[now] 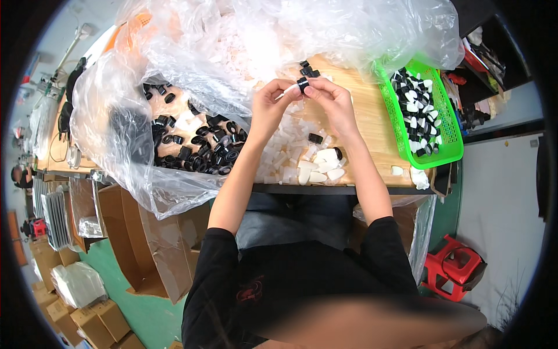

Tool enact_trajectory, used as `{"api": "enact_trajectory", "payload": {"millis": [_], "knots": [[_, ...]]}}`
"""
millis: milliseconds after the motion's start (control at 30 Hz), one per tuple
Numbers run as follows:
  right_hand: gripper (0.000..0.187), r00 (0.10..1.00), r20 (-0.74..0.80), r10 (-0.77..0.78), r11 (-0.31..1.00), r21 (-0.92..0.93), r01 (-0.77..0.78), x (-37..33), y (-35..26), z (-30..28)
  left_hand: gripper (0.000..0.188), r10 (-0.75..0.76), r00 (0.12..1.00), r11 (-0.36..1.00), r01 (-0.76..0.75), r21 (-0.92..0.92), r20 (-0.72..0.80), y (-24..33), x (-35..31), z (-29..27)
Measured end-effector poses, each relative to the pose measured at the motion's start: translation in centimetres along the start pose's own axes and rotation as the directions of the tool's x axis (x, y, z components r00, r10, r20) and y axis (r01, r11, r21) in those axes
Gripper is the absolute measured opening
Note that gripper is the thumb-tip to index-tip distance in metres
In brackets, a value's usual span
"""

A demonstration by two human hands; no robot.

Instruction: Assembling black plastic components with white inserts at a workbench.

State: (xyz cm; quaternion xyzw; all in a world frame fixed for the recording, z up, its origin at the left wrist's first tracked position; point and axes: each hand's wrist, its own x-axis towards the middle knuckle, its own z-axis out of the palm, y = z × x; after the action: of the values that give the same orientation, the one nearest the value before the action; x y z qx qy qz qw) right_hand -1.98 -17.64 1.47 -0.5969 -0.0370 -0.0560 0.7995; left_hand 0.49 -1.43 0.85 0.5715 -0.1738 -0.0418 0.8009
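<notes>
- Pinching a slim white piece point(287, 91) between thumb and fingertips of the left hand point(268, 107).
- Pinching a short black cylindrical cap point(303, 85) between thumb and forefinger of the right hand point(332, 102).
- Holding both end to end, well out from the chest; cannot tell whether joined or only touching.
- Lying just beyond the grip, on the wood-grain tabletop point(369, 122): a small cluster of black caps point(310, 71).
- Heaped left of the grip, in an open clear plastic bag point(96, 107): loose round black caps point(218, 148), some pale bits among them.
- Scattered nearer the body than the grip, between the forearms: small translucent plastic pieces point(278, 150).
- Piled closer still, by the table edge: tapered white pieces point(318, 176).
- Standing right of the grip, well apart: a bright green perforated basket point(451, 145), loaded with black-and-white pieces point(414, 107).
- Crumpled far beyond the grip: clear plastic sheeting point(401, 29).
- Standing below table height, far left of the grip: an open cardboard box point(131, 244); far right: a red plastic stool point(450, 264).
</notes>
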Motion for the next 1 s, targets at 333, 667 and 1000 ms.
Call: {"api": "enact_trajectory", "payload": {"millis": [333, 667, 1000], "knots": [[0.017, 0.992, 0.108, 0.067, 0.993, -0.106, -0.056, 0.5, -0.7, -1.5, 0.008, -0.017, 1.0, 0.997, 0.018, -0.082, 0.016, 0.0, -0.3, 0.1], [0.017, 0.975, 0.2, -0.093, 0.955, -0.258, 0.144, 0.5, 0.2, -1.0, 0.015, -0.004, 0.998, 0.998, 0.001, 0.06, 0.055, -0.1, 0.1, -0.2], [0.012, 0.952, 0.202, -0.228, 0.419, -0.863, 0.283, 1.0, 4.8, -1.6, 0.024, 0.301, 0.953, 0.924, -0.291, 0.25, -0.006, -0.3, 0.3, -0.5]]}}
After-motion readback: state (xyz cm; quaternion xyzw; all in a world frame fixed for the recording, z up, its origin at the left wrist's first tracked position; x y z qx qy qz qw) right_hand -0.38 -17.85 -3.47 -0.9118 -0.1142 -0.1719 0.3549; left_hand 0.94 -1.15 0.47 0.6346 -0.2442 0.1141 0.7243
